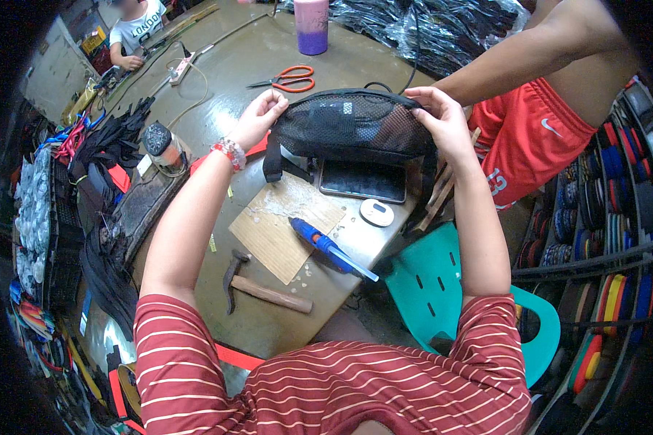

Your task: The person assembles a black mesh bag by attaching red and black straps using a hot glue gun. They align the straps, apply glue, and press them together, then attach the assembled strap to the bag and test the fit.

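A black mesh waist bag (345,127) is held up over the worktable, stretched between my two hands. My left hand (257,119) pinches its upper left end, and a black strap with a buckle dangles below. At the upper right end, my right hand (442,119) grips the bag's edge between thumb and fingers. Just below the bag lies a dark-screened phone (363,180), with a small white oval device (376,212) beside it. Nearer me are a blue hot glue gun (325,245) and a sheet of cardboard (272,235) with dried glue on it.
A claw hammer (272,293) lies near the front. Beyond the bag are orange-handled scissors (286,78) and a purple-pink cup (311,32). A person in red shorts (540,138) stands close on the right, by a green plastic chair (428,279). Black straps (109,156) pile up left.
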A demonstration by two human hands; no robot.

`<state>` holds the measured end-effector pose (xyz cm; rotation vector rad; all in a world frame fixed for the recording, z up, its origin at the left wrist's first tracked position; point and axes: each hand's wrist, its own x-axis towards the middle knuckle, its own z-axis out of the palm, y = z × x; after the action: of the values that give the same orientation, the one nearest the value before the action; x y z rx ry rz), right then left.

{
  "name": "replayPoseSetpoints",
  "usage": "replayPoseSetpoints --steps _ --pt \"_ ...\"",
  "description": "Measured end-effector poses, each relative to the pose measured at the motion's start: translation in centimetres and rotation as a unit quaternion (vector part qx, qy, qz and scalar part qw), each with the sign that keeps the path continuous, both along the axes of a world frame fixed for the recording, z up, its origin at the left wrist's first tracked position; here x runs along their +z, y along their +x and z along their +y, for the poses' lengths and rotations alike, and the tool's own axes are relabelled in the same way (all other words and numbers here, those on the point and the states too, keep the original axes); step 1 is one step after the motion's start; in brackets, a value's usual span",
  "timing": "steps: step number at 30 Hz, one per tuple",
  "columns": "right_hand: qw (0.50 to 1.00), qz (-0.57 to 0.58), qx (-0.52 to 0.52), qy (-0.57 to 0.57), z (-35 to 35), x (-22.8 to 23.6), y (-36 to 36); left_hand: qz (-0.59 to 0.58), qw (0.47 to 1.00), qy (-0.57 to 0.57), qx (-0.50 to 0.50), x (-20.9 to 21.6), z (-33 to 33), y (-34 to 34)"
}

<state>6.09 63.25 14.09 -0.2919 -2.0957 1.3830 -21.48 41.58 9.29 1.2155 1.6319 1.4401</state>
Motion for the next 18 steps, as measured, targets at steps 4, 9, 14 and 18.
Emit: replayPoseSetpoints --steps 4,9,14,18 --pt "0.993 -0.048 -0.104 0.039 0.2 0.0 -1.3 0.070 0.988 0.041 0.131 -0.2 2.2 0.3" --pt "0.966 -0.075 -0.183 0.168 0.2 1.0 -2.2 0.145 0.968 0.014 0.205 1.1 4.5 -0.1" --pt "0.964 -0.025 -0.165 0.208 0.6 1.4 -3.5 0.164 0.957 -0.019 0.238 0.9 4.9 -0.4" --pt "0.957 -0.032 -0.172 0.233 1.1 1.0 -4.6 0.205 0.938 -0.079 0.267 0.4 4.7 -0.5"
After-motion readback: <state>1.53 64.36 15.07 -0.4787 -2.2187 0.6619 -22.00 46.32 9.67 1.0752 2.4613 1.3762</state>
